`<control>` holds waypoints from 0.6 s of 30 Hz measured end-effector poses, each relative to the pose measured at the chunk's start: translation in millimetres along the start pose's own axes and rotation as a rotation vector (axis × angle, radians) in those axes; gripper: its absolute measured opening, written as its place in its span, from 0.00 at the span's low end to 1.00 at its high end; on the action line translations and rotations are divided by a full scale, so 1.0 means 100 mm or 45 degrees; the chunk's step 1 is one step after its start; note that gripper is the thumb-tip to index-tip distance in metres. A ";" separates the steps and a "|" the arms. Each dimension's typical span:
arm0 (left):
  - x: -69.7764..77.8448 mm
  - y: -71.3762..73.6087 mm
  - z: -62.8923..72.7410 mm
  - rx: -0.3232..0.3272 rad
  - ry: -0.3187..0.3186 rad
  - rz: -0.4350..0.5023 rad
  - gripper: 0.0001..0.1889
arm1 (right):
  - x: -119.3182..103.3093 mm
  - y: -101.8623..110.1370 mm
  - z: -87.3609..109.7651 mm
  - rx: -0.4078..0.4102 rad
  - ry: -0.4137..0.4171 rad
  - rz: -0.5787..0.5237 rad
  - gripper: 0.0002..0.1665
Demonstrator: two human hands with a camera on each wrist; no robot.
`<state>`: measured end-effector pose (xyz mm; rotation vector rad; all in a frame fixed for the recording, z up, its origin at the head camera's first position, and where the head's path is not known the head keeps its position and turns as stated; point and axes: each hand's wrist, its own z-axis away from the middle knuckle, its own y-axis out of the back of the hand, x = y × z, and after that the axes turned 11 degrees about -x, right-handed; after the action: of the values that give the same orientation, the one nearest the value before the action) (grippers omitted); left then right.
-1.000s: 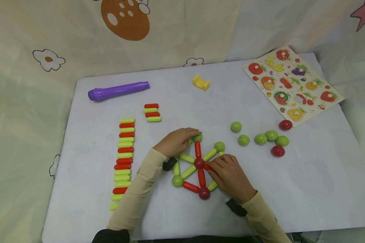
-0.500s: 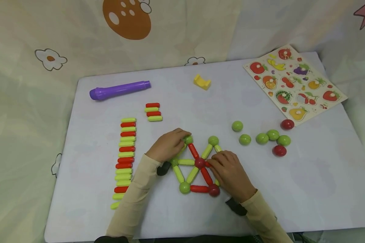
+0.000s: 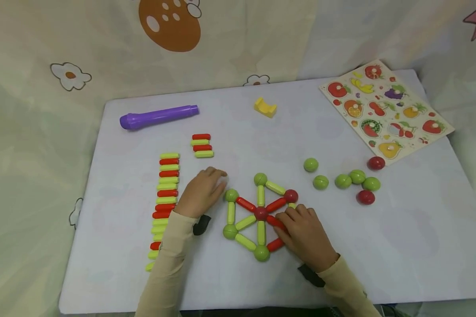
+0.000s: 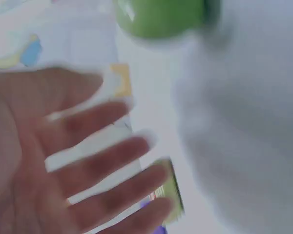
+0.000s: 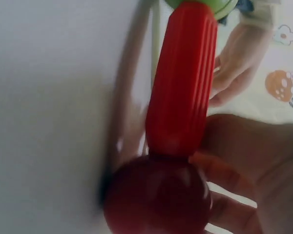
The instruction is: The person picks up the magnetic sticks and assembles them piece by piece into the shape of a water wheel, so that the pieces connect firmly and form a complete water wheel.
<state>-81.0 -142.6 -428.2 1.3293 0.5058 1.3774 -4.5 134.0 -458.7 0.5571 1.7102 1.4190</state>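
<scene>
A six-sided wheel of magnetic-style building sticks and balls lies flat on the table. A red ball (image 3: 261,213) forms its hub, with red and green sticks running out to the rim. My right hand (image 3: 307,235) holds its right side, thumb and fingers around a red spoke stick (image 3: 275,221); the rim ball there is hidden under the hand. In the right wrist view, a ribbed red stick (image 5: 182,80) and dark red ball (image 5: 158,197) are close to the fingers. My left hand (image 3: 202,193) is off the wheel, fingers spread, left of a green rim ball (image 3: 232,195).
A column of red and green sticks (image 3: 168,193) lies left, partly behind the left sleeve, with a short stack (image 3: 202,148) above. Loose green balls (image 3: 320,182) and red balls (image 3: 366,197) lie right. Farther back are a purple microphone-shaped toy (image 3: 158,116), yellow piece (image 3: 265,107) and fruit board (image 3: 384,110).
The wheel has turned counterclockwise about its hub. My left hand has let go of a rim ball and moved left; the right hand has stayed at the wheel's right side.
</scene>
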 end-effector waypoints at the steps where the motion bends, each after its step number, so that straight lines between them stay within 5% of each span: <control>1: -0.04 0.02 -0.04 0.053 0.032 -0.052 0.17 | 0.00 0.00 0.00 0.007 -0.010 0.003 0.17; 4: -0.18 0.08 -0.17 0.182 0.144 -0.177 0.21 | 0.02 -0.01 -0.01 0.043 -0.018 0.002 0.16; 7: -0.29 0.10 -0.25 0.213 0.204 -0.202 0.21 | 0.05 -0.03 -0.01 0.070 -0.015 -0.003 0.16; 18: -0.35 0.00 -0.37 0.243 0.190 -0.210 0.16 | 0.10 -0.03 -0.03 0.075 0.006 -0.042 0.17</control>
<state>-121.7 -160.0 -453.2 1.3100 0.8469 1.3220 -11.6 139.2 -464.2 0.5557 1.7615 1.3519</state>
